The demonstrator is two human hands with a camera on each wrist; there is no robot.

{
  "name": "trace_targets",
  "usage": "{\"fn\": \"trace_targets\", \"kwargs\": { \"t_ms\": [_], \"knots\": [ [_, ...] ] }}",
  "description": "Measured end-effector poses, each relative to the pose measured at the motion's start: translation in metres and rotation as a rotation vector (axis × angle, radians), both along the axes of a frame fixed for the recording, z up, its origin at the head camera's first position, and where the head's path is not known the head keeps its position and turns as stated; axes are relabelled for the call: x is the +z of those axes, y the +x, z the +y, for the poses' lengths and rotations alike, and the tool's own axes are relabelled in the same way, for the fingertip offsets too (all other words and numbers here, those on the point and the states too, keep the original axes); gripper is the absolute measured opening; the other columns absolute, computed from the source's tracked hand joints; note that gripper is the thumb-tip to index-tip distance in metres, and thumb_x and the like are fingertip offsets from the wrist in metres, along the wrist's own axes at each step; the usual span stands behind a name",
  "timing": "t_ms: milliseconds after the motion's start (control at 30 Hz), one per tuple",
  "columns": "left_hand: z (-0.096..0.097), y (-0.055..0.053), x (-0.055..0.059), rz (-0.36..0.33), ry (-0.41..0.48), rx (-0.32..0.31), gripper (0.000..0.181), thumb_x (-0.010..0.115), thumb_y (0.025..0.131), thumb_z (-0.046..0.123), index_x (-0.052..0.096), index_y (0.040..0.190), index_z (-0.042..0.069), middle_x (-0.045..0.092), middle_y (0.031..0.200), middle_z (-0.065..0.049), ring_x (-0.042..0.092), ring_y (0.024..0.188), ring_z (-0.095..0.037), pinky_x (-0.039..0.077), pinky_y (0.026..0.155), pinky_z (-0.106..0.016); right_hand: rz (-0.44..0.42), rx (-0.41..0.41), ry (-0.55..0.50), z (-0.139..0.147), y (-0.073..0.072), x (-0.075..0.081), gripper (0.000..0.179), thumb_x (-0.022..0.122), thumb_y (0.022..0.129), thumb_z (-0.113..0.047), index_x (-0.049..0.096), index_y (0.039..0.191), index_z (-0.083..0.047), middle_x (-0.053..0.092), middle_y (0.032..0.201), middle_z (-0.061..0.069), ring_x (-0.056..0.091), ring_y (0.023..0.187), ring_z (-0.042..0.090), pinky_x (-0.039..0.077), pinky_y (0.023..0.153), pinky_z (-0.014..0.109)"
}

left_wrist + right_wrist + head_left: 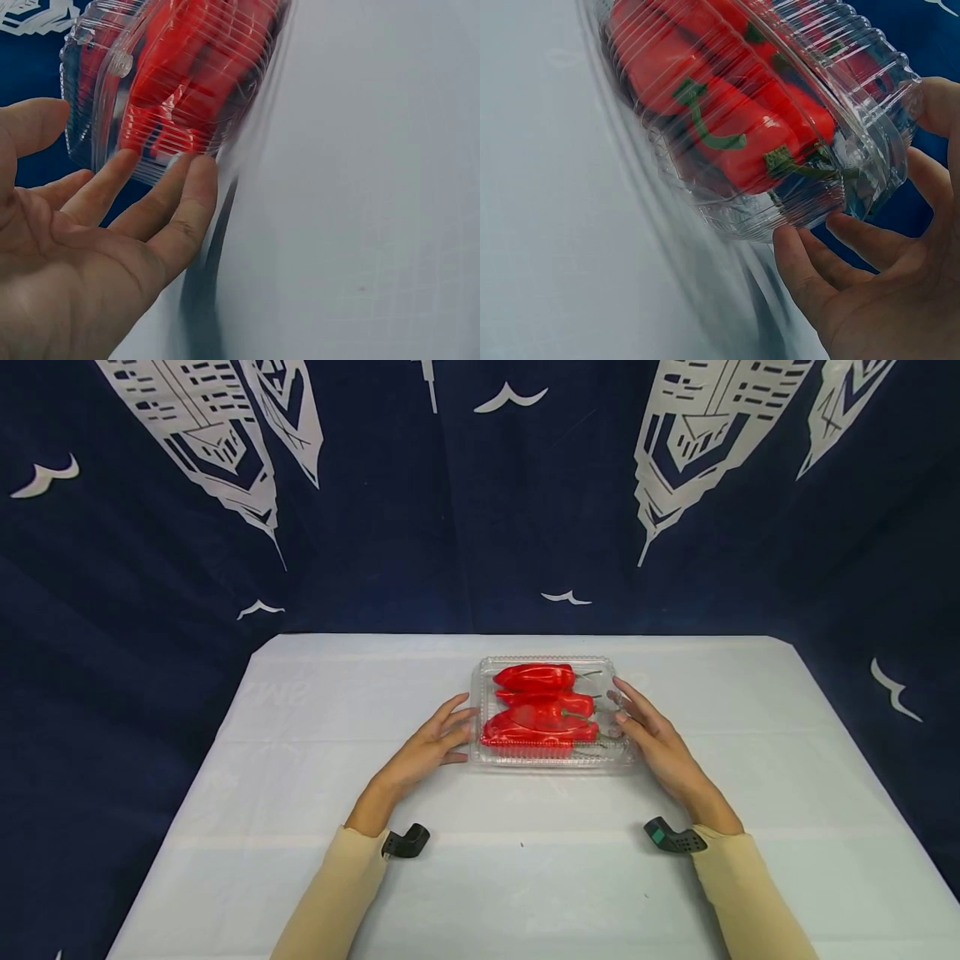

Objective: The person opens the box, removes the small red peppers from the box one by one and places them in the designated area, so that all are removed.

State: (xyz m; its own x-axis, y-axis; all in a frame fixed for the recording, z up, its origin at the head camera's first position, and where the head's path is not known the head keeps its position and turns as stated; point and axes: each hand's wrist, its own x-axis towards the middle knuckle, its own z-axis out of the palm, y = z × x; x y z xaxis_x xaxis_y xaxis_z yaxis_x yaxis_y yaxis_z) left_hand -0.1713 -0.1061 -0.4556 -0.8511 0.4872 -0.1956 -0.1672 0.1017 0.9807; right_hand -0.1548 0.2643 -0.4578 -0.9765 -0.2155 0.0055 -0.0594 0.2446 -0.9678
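A clear plastic clamshell box (525, 762) lies near the middle of the table's far half, its lid down over several red peppers (534, 677). Green stems (720, 140) point toward the box's right end. My left hand (427, 745) is at the left end, its spread, slightly bent fingers right at the ribbed wall in the left wrist view. At the opposite end is my right hand (663, 752). In the right wrist view its fingertips meet the lower wall, and the thumb (936, 107) overlaps the lid's rim. Neither hand wraps round the box.
A white-covered table (300, 793) extends on all sides of the box. Behind it hangs a dark blue cloth (465, 527) with white building and bird prints. A black wrist camera (406, 841) is on the left sleeve, another (675, 837) on the right.
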Motion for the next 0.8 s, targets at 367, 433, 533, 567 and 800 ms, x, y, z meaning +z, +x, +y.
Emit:
{"fn": "trace_targets", "kwargs": {
  "t_ms": [367, 433, 533, 567, 800],
  "knots": [
    [-0.002, -0.007, -0.007, -0.090, 0.117, 0.005, 0.060, 0.054, 0.101, 0.007, 0.033, 0.152, 0.030, 0.038, 0.156, -0.003, 0.052, 0.127, -0.023, 0.051, 0.098, -0.037, -0.009, -0.003, 0.026, 0.000, 0.000, -0.001, 0.060, 0.046, 0.107, -0.024, 0.020, 0.161, -0.026, 0.025, 0.164, 0.016, 0.021, 0.151, 0.042, 0.039, 0.094, 0.011],
    [-0.002, -0.008, -0.008, -0.093, 0.125, 0.008, 0.061, 0.055, 0.101, 0.006, 0.033, 0.152, 0.031, 0.038, 0.156, -0.003, 0.052, 0.127, -0.023, 0.051, 0.097, -0.037, -0.011, -0.002, 0.025, 0.001, 0.000, -0.002, 0.060, 0.046, 0.107, -0.023, 0.021, 0.161, -0.027, 0.025, 0.164, 0.016, 0.020, 0.151, 0.042, 0.039, 0.094, 0.009],
    [-0.002, -0.008, -0.009, -0.099, 0.137, 0.012, 0.061, 0.056, 0.100, 0.006, 0.034, 0.152, 0.030, 0.038, 0.155, -0.003, 0.052, 0.126, -0.023, 0.051, 0.096, -0.037, -0.019, -0.004, 0.038, 0.000, 0.000, -0.001, 0.059, 0.046, 0.108, -0.024, 0.020, 0.161, -0.028, 0.024, 0.165, 0.015, 0.020, 0.151, 0.041, 0.039, 0.097, 0.014],
    [-0.002, -0.008, -0.009, -0.101, 0.139, 0.014, 0.061, 0.056, 0.100, 0.006, 0.034, 0.152, 0.030, 0.038, 0.155, -0.003, 0.052, 0.126, -0.023, 0.051, 0.096, -0.036, -0.020, -0.005, 0.042, 0.000, 0.000, 0.000, 0.060, 0.046, 0.108, -0.024, 0.020, 0.161, -0.026, 0.024, 0.165, 0.015, 0.020, 0.151, 0.041, 0.040, 0.102, 0.019],
    [-0.003, -0.006, -0.011, -0.104, 0.171, -0.010, 0.064, 0.058, 0.098, 0.003, 0.032, 0.153, 0.022, 0.035, 0.158, -0.005, 0.053, 0.126, -0.021, 0.050, 0.096, -0.032, -0.032, -0.007, 0.037, 0.000, 0.000, 0.000, 0.060, 0.046, 0.107, -0.026, 0.019, 0.161, -0.027, 0.024, 0.165, 0.015, 0.019, 0.152, 0.041, 0.030, 0.114, 0.058]
  ]
}}
